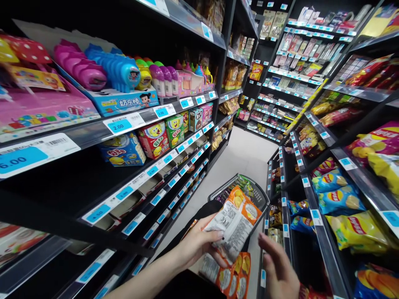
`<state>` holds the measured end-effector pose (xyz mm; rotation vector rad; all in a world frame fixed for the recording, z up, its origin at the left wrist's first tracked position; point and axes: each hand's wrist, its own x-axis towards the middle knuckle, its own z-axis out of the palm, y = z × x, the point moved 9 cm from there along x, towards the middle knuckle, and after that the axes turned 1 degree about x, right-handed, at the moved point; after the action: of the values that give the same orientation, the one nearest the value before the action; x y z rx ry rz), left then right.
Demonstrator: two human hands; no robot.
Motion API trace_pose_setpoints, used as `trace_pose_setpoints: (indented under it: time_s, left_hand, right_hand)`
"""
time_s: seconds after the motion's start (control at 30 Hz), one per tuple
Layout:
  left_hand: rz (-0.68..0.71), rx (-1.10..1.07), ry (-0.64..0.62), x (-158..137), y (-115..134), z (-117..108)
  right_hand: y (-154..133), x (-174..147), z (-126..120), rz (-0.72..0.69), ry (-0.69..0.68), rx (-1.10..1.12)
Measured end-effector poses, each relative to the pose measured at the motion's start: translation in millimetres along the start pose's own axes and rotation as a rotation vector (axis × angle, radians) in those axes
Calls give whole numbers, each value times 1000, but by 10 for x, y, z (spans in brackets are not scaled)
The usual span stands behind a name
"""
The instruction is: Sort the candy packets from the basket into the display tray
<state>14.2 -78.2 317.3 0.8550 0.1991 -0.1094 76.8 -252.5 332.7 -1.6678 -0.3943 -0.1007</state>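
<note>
My left hand (199, 238) grips an orange and silver-white packet (235, 222) by its near edge, thumb on top. The packet's printed back, with small text and a barcode, faces up, and its orange end shows round fruit pictures. To the right of it, my right hand (279, 270) holds nothing, its fingers apart and not touching the packet. More orange packets (229, 278) of similar look lie below my left hand; what they rest on is hidden. Beyond the held packet is a dark shopping basket (267, 198) with green and purple wrapped goods inside, partly covered by the packet.
Store shelves line both sides of a narrow aisle with a pale floor (246, 147). At left stand toy-like candies (124, 70) and small cartoon boxes (154, 139). Chip bags (357, 228) fill the right shelves. A tall shelf unit (299, 52) closes the far end.
</note>
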Motion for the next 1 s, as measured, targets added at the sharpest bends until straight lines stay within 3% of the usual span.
trace_pose_setpoints:
  time_s: [0.07, 0.13, 0.23, 0.37, 0.43, 0.53, 0.67, 0.77, 0.87, 1.0]
  left_hand:
    - [36, -22, -12, -18, 38, 19]
    - [86, -37, 3, -24, 30, 43]
    - [151, -77, -13, -3, -53, 137]
    - [210, -123, -166, 32, -156, 312]
    - [223, -65, -269, 26, -143, 372]
    - [235, 22, -326, 0, 30, 335]
    - [163, 88, -259, -17, 305, 194]
    - [86, 217, -205, -8, 312, 147]
    - [50, 296, -143, 35, 184, 102]
    - [98, 147, -51, 82, 93, 26]
  right_hand:
    - [291, 54, -66, 216, -41, 90]
    - [448, 2, 108, 336, -155, 215]
    - [474, -137, 391, 350, -128, 360]
    - [501, -242, 685, 404, -117, 537]
    - [563, -201, 617, 440, -86, 547]
    - [616, -69, 307, 429, -70, 469]
    - [520, 92, 21, 379, -278, 335]
    - [406, 176, -42, 345, -384, 259]
    - [349, 217, -116, 337, -242, 325]
    - [195, 85, -111, 235, -91, 525]
